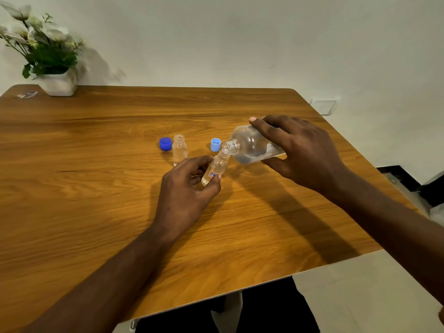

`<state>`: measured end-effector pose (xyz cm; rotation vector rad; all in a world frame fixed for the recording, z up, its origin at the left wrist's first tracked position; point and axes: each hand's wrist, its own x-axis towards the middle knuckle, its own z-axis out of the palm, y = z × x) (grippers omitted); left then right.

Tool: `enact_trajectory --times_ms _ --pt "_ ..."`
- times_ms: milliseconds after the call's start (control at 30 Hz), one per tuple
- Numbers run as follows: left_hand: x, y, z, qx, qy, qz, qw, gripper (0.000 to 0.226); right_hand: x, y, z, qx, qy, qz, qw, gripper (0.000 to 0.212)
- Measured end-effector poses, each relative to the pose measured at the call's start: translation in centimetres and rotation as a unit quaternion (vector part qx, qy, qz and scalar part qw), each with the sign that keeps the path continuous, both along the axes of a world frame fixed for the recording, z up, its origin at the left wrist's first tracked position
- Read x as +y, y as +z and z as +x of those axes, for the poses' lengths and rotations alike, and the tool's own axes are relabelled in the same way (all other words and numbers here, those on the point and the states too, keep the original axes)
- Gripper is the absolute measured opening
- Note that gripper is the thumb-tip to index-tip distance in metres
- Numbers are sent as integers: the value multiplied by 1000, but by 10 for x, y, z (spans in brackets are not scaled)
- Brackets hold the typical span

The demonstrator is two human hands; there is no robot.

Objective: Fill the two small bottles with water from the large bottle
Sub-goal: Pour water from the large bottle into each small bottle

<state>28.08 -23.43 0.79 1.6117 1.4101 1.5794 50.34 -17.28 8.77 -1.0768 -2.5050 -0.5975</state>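
Note:
My right hand (300, 150) grips the large clear bottle (247, 145), tipped almost flat with its open mouth pointing left and down. That mouth touches the neck of a small clear bottle (216, 168) with a red and blue label, which my left hand (185, 191) holds tilted just above the table. Some water lies in the large bottle's lower side. A second small bottle (179, 149) stands upright and uncapped behind my left hand, with water in it.
A dark blue cap (165, 143) lies left of the standing bottle, and a light blue cap (215, 144) lies right of it. A white pot of flowers (58, 84) stands at the wooden table's (96, 164) far left corner. The table's right edge runs diagonally beside my right forearm.

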Motion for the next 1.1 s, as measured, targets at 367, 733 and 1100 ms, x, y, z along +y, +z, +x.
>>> enact_trajectory --times_ms 367,733,1100 --pt "1 1 0 1 3 -2 1000 34 2 1 0 -2 -2 -1 1000 71" --pt "0 2 0 -1 -4 -1 1000 32 4 0 3 -7 0 -2 1000 69" --pt "0 1 1 -4 -4 -3 1000 33 4 -1 3 -11 0 -7 1000 70"
